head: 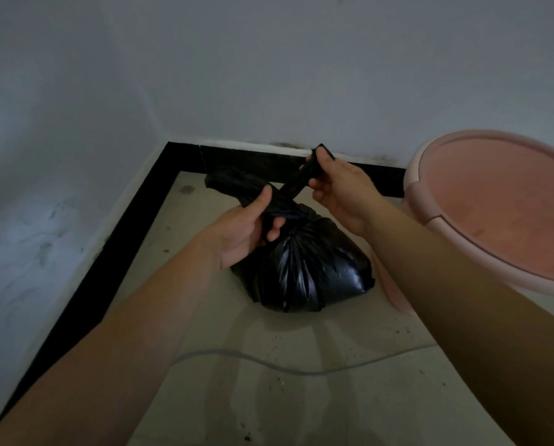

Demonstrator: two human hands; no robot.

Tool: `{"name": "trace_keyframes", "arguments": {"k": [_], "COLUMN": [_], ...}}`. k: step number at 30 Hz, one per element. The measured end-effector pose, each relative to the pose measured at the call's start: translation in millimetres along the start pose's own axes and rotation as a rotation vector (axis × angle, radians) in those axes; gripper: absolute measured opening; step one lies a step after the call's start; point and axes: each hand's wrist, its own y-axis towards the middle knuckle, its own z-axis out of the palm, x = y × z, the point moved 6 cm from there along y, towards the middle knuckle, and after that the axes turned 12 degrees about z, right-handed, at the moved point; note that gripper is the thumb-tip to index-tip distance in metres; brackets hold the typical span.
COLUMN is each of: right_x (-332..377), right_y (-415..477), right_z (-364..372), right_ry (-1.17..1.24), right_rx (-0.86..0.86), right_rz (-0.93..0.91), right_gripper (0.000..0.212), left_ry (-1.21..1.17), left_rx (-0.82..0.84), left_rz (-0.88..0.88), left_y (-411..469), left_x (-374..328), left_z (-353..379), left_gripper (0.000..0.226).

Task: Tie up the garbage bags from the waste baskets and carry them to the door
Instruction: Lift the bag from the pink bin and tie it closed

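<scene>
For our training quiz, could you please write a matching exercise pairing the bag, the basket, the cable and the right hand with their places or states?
Things: 1 garbage bag; 2 waste basket; 3 cable; 4 right hand.
States: A lies across the floor, nearest the camera; B pinches a twisted bag end; C sits on the floor, neck gathered; D stands right of the bag.
Pairs: 1-C; 2-D; 3-A; 4-B.

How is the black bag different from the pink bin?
The black bag is shiny and crinkly; the pink bin is dull and smooth. The bag is gathered at the top, gripped by the left hand and right hand; the bin is untouched. Both sit on the floor.
</scene>
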Motion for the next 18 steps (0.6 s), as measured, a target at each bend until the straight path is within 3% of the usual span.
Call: {"name": "trace_keyframes", "arguments": {"k": [4,10,16,18], "right_x": [-4,-1,-8,-3], "right_y": [-3,-8,-12,-13], "right_z": [-2,1,2,-11], "right_ry": [0.245,0.339,0.271,0.336], "right_rx": [-0.032,-0.039,-0.046,-0.109], "right_rz": [0.012,-0.023,-0.005,-0.041], "right_gripper": [0.028,0.027,0.027,0.027], "left_ry": [-0.242,-0.189,-0.151,-0.204], "left_rx": [-0.073,-0.049,-0.365,-0.519], "left_rz": [0.079,0.119,0.115,0.121], "left_y": [-2,-3,-6,-14], "left_x": [-6,-9,-3,-2], "left_z": [-4,-4,-24,-49], "left_gripper": [0.040,0.027,0.038,0.019]}}
